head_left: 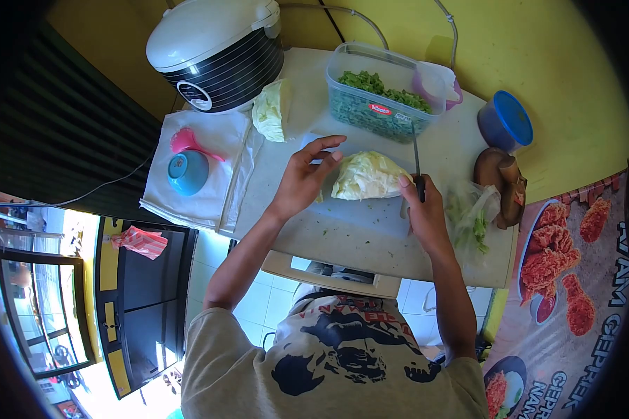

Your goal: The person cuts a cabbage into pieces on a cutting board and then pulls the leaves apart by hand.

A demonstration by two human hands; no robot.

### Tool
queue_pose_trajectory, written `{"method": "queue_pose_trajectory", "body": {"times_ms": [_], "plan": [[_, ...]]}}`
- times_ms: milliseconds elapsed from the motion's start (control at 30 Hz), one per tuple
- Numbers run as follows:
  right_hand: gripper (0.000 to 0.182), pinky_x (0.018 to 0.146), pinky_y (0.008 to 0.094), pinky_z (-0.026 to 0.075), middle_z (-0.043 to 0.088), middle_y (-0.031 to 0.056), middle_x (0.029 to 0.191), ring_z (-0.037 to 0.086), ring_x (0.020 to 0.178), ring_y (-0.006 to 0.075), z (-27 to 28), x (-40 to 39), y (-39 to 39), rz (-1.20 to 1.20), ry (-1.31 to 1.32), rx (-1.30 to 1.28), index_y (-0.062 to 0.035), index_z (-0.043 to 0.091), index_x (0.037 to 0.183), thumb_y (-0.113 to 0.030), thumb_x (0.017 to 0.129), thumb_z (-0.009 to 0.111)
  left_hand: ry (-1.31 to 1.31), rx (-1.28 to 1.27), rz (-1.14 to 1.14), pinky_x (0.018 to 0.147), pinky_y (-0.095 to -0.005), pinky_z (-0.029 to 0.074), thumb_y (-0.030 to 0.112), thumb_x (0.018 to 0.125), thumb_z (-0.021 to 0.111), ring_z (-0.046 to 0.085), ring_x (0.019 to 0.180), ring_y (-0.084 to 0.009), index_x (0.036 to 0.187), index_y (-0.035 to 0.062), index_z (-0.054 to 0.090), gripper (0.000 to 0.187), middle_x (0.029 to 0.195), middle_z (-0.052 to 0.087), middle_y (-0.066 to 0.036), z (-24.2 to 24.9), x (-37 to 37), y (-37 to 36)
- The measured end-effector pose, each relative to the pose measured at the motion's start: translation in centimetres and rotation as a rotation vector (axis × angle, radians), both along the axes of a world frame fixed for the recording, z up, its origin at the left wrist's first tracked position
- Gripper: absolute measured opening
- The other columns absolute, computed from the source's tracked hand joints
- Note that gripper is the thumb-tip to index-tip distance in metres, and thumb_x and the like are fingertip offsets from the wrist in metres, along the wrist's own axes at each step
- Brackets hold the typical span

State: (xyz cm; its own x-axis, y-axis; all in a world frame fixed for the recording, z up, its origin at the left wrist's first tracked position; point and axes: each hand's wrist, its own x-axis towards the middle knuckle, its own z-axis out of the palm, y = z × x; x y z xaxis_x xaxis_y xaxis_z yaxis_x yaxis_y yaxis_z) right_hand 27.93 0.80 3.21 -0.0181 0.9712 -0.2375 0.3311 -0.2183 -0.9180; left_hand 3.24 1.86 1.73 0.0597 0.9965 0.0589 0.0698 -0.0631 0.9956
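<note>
Table (pixel 307 84): pale top, green scraps (pixel 367 243) near the front edge. Rear left, 1 rice cooker (pixel 223 73); just beside it, 1 cabbage wedge (pixel 270 113). Rear middle, 1 clear container (pixel 349 105) of greens. Right, 1 blue-lidded tub (pixel 503 124) and 1 plastic bag (pixel 461 209). Centre, 1 pale board (pixel 356 218).

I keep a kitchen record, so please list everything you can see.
Table: 1, white, centre
Cabbage: 2, pale green, centre and back
Knife: 1, black-handled, centre
Board: 1, white, under central cabbage
Tub: 1, clear, back
Greens: uncounted, green, in tub
Cup: 1, white-purple, beside tub
Cooker: 1, white and black, back left
Sheet: uncounted, white, table's left
Bowl: 1, blue, on sheet
Ladle: 1, pink, on sheet
Jar: 1, blue, table's right
Bag: 1, clear, table's right
Brown objects: uncounted, brown, right
Banner: 1, multicoloured, right
Cabinet: 1, black, left
Shirt: 1, khaki, bottom
Left hand: 1, bare, beside cabbage
Right hand: 1, bare, holding knife
</note>
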Motion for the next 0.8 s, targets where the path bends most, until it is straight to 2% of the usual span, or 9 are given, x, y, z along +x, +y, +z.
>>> {"method": "queue_pose_trajectory", "body": {"times_ms": [133,233,333,400,533,633,733,800], "plan": [[0.070,0.058,0.0283,0.043,0.057,0.0053,0.080,0.052,0.065,0.0120,-0.4,0.4,0.5,0.028,-0.051,0.010,0.0050,0.057,0.117,-0.060,0.091,0.065,0.162,-0.011,-0.079,0.091,-0.0312,0.050,0.030,0.099,0.066,0.062,0.099,-0.0137,0.135,0.0077,0.063,0.043,0.118,0.067,-0.009,1.2,0.7,0.0],[0.072,0.063,0.0289,0.044,0.059,0.0067,0.083,0.053,0.070,0.0136,-0.7,0.5,0.8,0.051,-0.048,0.034,0.0061,0.057,0.119,-0.060,0.091,0.066,0.367,0.041,-0.065,0.087,-0.0326,0.051,0.035,0.096,0.070,0.062,0.092,-0.0161,0.132,0.0073,0.065,0.046,0.111,0.068,-0.011,1.3,1.1,1.2],[0.072,0.066,0.0293,0.044,0.060,0.0076,0.086,0.053,0.074,0.0144,0.1,0.3,0.8,0.056,-0.002,0.048,0.0063,0.057,0.121,-0.058,0.090,0.066,0.464,0.035,-0.044,0.083,-0.0315,0.050,0.031,0.094,0.073,0.062,0.086,-0.0170,0.121,0.0049,0.072,0.037,0.103,0.068,-0.013,2.5,2.0,1.8],[0.071,0.067,0.0292,0.044,0.060,0.0078,0.088,0.053,0.075,0.0145,0.9,0.1,0.8,0.052,-0.022,-0.017,0.0058,0.057,0.122,-0.057,0.090,0.067,0.398,0.080,0.000,0.080,-0.0308,0.050,0.026,0.093,0.074,0.061,0.084,-0.0155,0.113,0.0028,0.075,0.031,0.099,0.068,-0.012,1.4,2.2,2.2],[0.069,0.065,0.0283,0.044,0.061,0.0085,0.089,0.054,0.077,0.0138,0.1,0.4,1.0,0.051,0.002,0.009,0.0052,0.058,0.122,-0.055,0.090,0.068,0.166,0.073,0.058,0.075,-0.0278,0.048,0.019,0.092,0.075,0.060,0.084,-0.0122,0.102,-0.0009,0.078,0.023,0.096,0.069,-0.010,-0.8,2.1,2.9],[0.068,0.065,0.0277,0.045,0.061,0.0088,0.090,0.055,0.077,0.0135,0.2,0.5,1.0,0.058,0.023,-0.004,0.0052,0.058,0.122,-0.054,0.089,0.068,0.078,0.101,0.087,0.074,-0.0310,0.049,0.020,0.090,0.076,0.062,0.082,-0.0148,0.100,-0.0032,0.076,0.025,0.092,0.071,-0.013,-1.1,1.9,3.1],[0.067,0.066,0.0276,0.045,0.061,0.0087,0.090,0.055,0.076,0.0132,0.3,0.4,1.1,0.061,0.033,-0.001,0.0054,0.058,0.122,-0.052,0.090,0.069,0.040,0.075,0.123,0.069,-0.0294,0.050,0.020,0.092,0.074,0.062,0.076,-0.0130,0.099,-0.0047,0.076,0.026,0.086,0.070,-0.011,-0.8,2.1,2.8],[0.067,0.066,0.0280,0.046,0.061,0.0087,0.090,0.055,0.077,0.0132,0.5,0.4,1.1,0.069,0.038,-0.003,0.0055,0.058,0.122,-0.052,0.090,0.069,0.007,-0.042,0.144,0.068,-0.0281,0.053,0.021,0.094,0.073,0.063,0.078,-0.0111,0.101,-0.0017,0.076,0.024,0.091,0.069,-0.008,-0.3,1.8,2.7]]}}
